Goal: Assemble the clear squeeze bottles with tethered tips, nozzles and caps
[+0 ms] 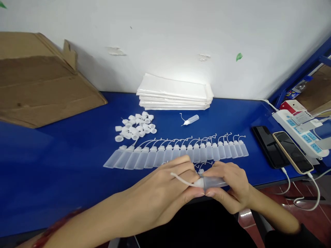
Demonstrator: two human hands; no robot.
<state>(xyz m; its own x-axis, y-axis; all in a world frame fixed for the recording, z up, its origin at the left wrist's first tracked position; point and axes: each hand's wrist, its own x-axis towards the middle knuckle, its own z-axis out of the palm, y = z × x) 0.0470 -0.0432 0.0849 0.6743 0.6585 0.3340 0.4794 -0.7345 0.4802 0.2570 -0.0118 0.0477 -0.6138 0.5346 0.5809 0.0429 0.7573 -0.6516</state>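
Between my hands, near the table's front edge, lies a translucent squeeze bottle [215, 182] with a white cap and a thin tail strap. My left hand [169, 189] pinches the bottle's white cap [199, 183], the strap crossing over its fingers. Wrapped round the bottle's body is my right hand [230, 184], thumb below and fingers above. Just beyond, a long row of similar bottles [153, 158] lies side by side, straps pointing away. More straps and caps show partly behind my hands. A heap of white caps [136, 126] sits past the row's left part.
One needle-tipped bottle [191, 120] lies alone behind the row. A stack of white packets [174, 92] rests against the wall. Cardboard [46, 82] stands at the left. Two phones [270, 146] [293, 151] on cables and a power strip [301, 132] occupy the right side.
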